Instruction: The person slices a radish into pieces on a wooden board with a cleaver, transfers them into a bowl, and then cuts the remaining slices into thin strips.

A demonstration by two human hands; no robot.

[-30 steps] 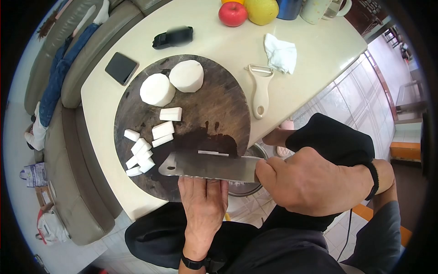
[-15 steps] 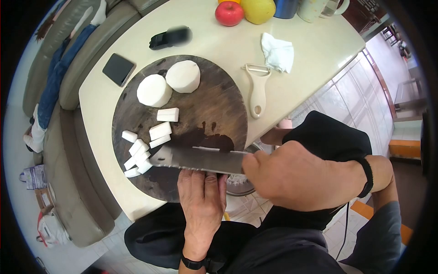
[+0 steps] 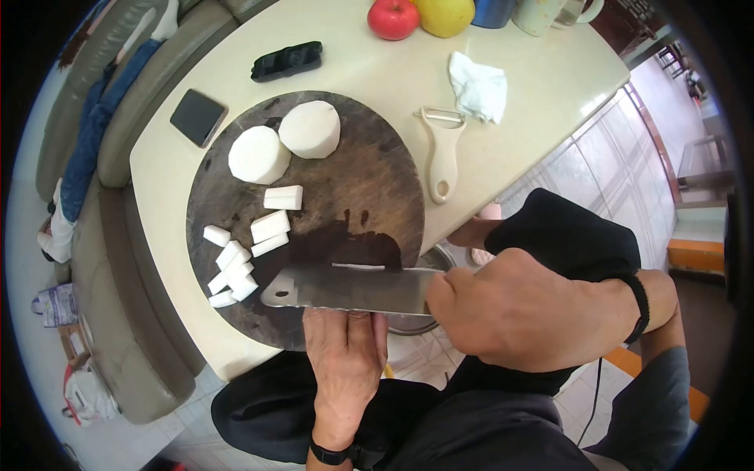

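My right hand [image 3: 510, 314] is closed round the handle of a cleaver [image 3: 353, 289], its broad blade lying across the near part of a round wooden chopping board [image 3: 377, 173]. Just behind the blade is my left hand [image 3: 344, 353], fingers together and bent, tips hidden by the steel. A thin white edge of a white radish piece [image 3: 357, 267] shows beyond the blade; the rest is covered, and the fingers seem to press on it. Several cut radish chunks [image 3: 269, 226] lie on the board's left side. Two thick peeled radish rounds [image 3: 259, 155] stand at the far side.
A peeler [image 3: 444, 157] and a crumpled white tissue [image 3: 477, 88] lie right of the board. Further off are a phone [image 3: 198, 118], a black case-like object [image 3: 287, 61], a red apple [image 3: 393, 19] and a yellow fruit [image 3: 445, 16]. A metal bowl [image 3: 412, 323] sits below the table edge. Someone lies on the sofa.
The cleaver and my right hand have moved slightly nearer to me and to the right. My left hand stays nearly in place. The view has shifted a little.
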